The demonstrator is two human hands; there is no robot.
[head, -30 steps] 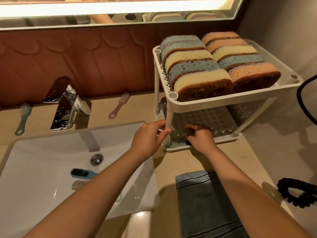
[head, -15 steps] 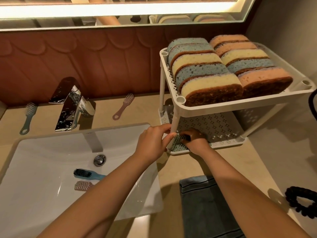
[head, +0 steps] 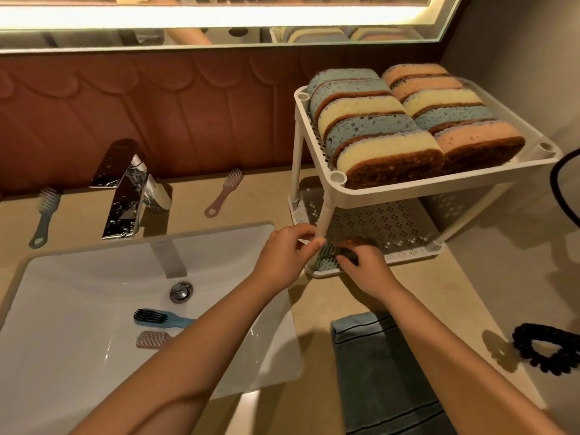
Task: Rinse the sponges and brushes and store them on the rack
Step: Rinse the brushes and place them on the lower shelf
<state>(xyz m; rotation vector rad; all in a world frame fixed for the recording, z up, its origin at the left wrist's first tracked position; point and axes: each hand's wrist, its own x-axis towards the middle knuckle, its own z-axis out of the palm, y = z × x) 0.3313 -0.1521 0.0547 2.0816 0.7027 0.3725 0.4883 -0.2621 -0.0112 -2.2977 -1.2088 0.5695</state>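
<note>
Grey striped towel (head: 386, 372) on beige stone counter (head: 439, 296), nearest me. In white rectangular sink basin (head: 78, 356): blue-handled brush with dark bristles (head: 160, 318), pink brush (head: 153, 339) beside it. My left hand (head: 282, 255) pinches front leg of white perforated plastic two-tier rack (head: 439, 186). My right hand (head: 364, 262) closed around dark-bristled brush (head: 329, 254) on lower shelf's front corner. Chrome faucet (head: 128, 196) behind basin. Two more brushes, grey-blue (head: 44, 215) and pink (head: 224, 193), lie on counter by wall. Blue, yellow, orange sponges (head: 408, 127) fill top shelf.
</note>
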